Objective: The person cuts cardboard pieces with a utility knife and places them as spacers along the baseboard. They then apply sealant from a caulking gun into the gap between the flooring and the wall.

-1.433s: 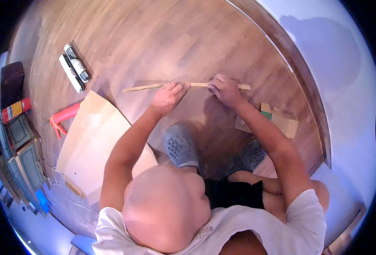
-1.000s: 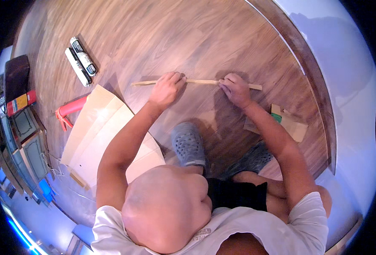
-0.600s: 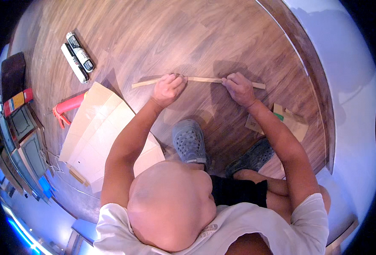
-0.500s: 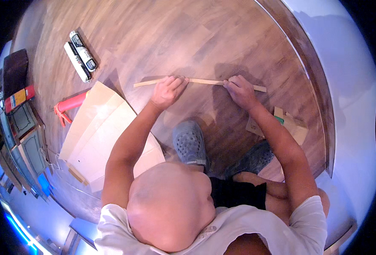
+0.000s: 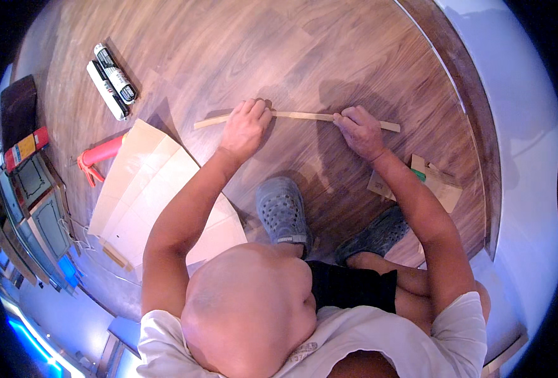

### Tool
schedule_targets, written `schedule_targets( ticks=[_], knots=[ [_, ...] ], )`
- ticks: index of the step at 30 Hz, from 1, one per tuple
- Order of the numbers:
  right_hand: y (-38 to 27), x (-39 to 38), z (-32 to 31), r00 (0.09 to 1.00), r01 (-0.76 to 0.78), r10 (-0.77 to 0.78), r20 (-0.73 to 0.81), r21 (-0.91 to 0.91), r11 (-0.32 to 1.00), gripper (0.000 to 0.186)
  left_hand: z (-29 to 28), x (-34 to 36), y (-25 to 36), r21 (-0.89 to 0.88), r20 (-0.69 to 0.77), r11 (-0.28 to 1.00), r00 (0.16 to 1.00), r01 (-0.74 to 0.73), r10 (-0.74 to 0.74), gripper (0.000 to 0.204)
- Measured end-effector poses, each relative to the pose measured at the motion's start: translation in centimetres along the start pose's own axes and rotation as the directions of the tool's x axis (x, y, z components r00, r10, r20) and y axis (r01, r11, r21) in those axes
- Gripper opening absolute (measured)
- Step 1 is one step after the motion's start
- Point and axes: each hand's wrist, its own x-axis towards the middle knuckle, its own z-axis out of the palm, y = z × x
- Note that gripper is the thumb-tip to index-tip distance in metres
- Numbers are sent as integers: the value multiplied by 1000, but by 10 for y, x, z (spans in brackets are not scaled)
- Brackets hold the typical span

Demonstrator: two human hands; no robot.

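Observation:
A long, narrow pale-tan strip (image 5: 301,115) lies crosswise on the wooden floor (image 5: 304,57), slightly bent. My left hand (image 5: 246,126) is closed on it left of the middle, fingers curled over it. Toward its right end, my right hand (image 5: 359,132) pinches it, the thumb turned inward. Both ends of the strip stick out beyond my hands. Below, between my forearms, is my foot in a grey perforated clog (image 5: 280,211).
At left lie two white tubes (image 5: 107,88), a red caulking gun (image 5: 102,151), a large cardboard sheet (image 5: 159,189) and stacked panels (image 5: 42,208). Cardboard scraps (image 5: 442,189) with something green lie at right, near the white wall (image 5: 524,189).
My hands have moved farther apart along the strip and slightly away from my body. The strip sits a little farther right and looks more bent.

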Motion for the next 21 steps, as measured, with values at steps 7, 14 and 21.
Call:
schedule_targets(
  ticks=[7,14,21],
  knots=[
    [-1,7,-5,998,61,-60,27,-8,998,13,21,-14,-24,-17,-212,979,958,-202,194,38],
    [6,1,5,997,69,-69,-25,-13,998,12,-1,-39,-40,34,-241,997,967,-71,77,46],
    [-5,8,-2,999,44,-43,-32,7,999,10,-9,-18,-50,-1,-61,999,997,-50,50,19]
  ],
)
